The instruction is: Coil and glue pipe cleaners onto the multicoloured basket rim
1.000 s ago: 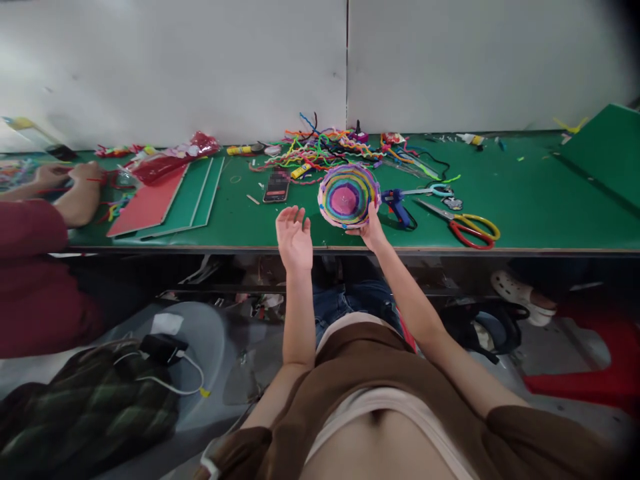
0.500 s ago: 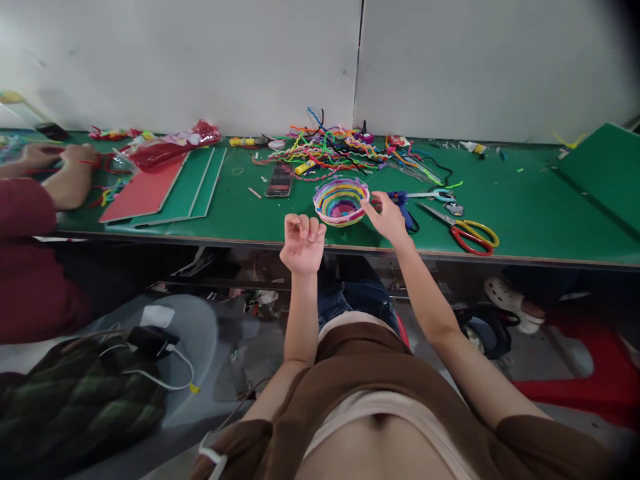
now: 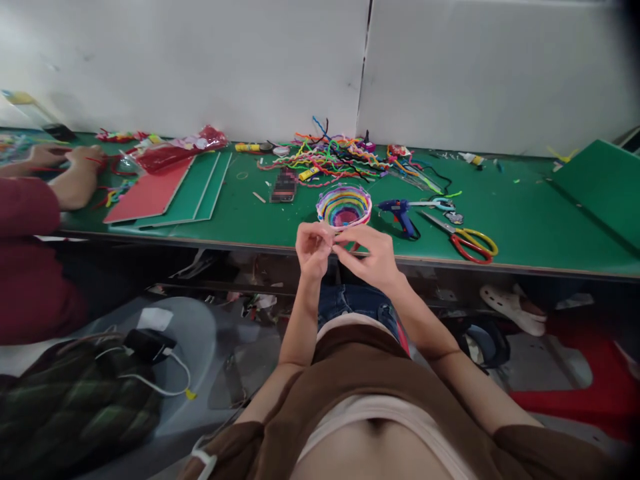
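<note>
Bowl [image 3: 345, 202] stands on the counter [image 3: 525, 217], its coloured bands seemingly complete up to the rim; loose strands [image 3: 331, 157] lie unused behind. Left hand [image 3: 313, 249] and right hand [image 3: 373, 259] meet before it, fingers narrowed; whether they hold anything, I cannot tell.

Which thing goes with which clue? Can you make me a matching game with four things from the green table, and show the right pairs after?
Things
1. bowl
2. glue gun
3. big scissors
4. phone

Clues
A. coloured red and yellow at one end
B. dark and flat, lying left of the bowl
C. striped in rainbow rings
D. mostly blue

Right pairs
1-C, 2-D, 3-A, 4-B
</note>
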